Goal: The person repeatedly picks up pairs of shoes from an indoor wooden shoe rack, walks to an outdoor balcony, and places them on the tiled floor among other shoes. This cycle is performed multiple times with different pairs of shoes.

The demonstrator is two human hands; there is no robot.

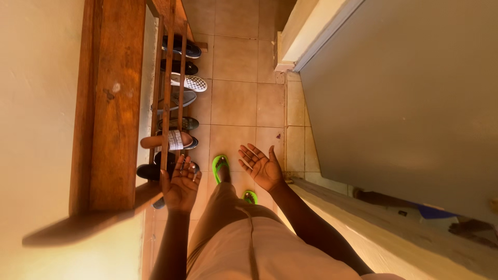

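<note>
Both held out palms-up: left hand (181, 185) near shoe rack (168, 78), right hand (262, 167) beside (fingers spread, nothing held).

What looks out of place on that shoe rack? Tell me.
One pale slide sandal lies turned sideways across the wooden shoe rack, while the checkered slip-on and other shoes point outward. Both hands, left and right, are open and empty.

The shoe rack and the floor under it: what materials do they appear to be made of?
The shoe rack looks like wood, stained reddish brown with a slight sheen; grain shows on its top board. The floor appears to be beige ceramic tile, smooth and matte, with visible grout lines.
</note>
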